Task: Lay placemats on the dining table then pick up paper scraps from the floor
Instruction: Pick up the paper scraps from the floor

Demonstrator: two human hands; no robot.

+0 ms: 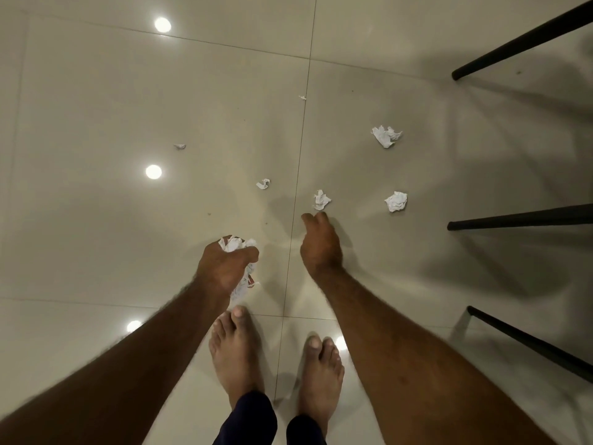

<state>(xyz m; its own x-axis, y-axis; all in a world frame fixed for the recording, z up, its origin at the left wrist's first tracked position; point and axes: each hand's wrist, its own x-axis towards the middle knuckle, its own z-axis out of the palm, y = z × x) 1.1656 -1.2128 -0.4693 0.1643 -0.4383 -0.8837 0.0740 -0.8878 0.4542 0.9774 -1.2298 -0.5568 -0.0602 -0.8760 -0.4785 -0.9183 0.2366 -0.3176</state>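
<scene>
A glossy beige tiled floor (pixel 96 91) fills the view, with round reflections of ceiling lights (pixel 153 171) on its left side. Three slanted black furniture legs (pixel 519 220) enter from the right edge, one far, one in the middle and one near. Two bare forearms reach down from the near edge, above two bare feet (pixel 236 348) standing side by side in dark trouser cuffs (pixel 250 419). The left hand (pixel 224 264) is clenched around a wad of crumpled white paper (pixel 236 244), which bulges out past the fingers on the far side and below the palm. The right hand (pixel 321 245) holds nothing, its fingers loosely curled and pointing far, the tips just beside a small crumpled scrap (pixel 321 200); I cannot tell whether they touch it. The other paper scraps lie loose on the floor: a larger crumpled piece (pixel 386 136) far right, a balled piece (pixel 396 201) right of the right hand near the middle leg, a curled bit (pixel 263 184) left of the tile seam, a tiny fragment (pixel 180 146) farther left, and a speck (pixel 302 97) on the seam, farthest away.
</scene>
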